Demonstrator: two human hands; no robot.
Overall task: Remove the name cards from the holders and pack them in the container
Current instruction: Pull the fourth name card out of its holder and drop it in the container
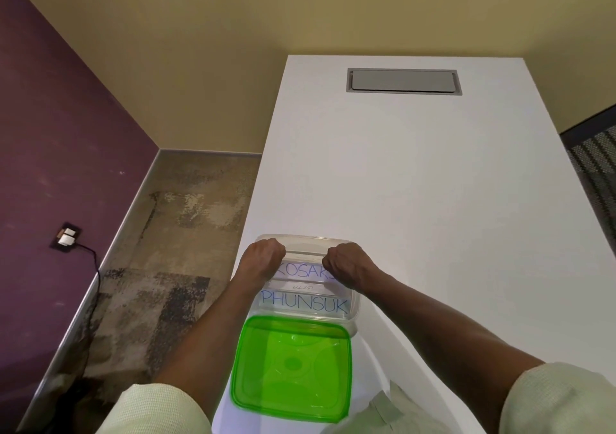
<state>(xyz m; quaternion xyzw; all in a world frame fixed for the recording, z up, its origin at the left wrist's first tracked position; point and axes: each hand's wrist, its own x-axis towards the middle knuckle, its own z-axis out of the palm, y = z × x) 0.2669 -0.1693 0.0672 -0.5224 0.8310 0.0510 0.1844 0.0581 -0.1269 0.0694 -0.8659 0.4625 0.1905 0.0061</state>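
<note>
White table [433, 173] beside purple wall [60, 117], both hands' fingers curled over clear container [354, 303], grasp unclear

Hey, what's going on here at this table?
A person is packing handwritten name cards into a clear plastic container near the edge of a white table. Both the left hand and the right hand are curled over the far end of the container, on a card reading KOSAK. Another card reading PHUNSUK already lies inside, nearer the person. The green lid is off, lying on the table just in front of the container. No card holders are in view.
</note>
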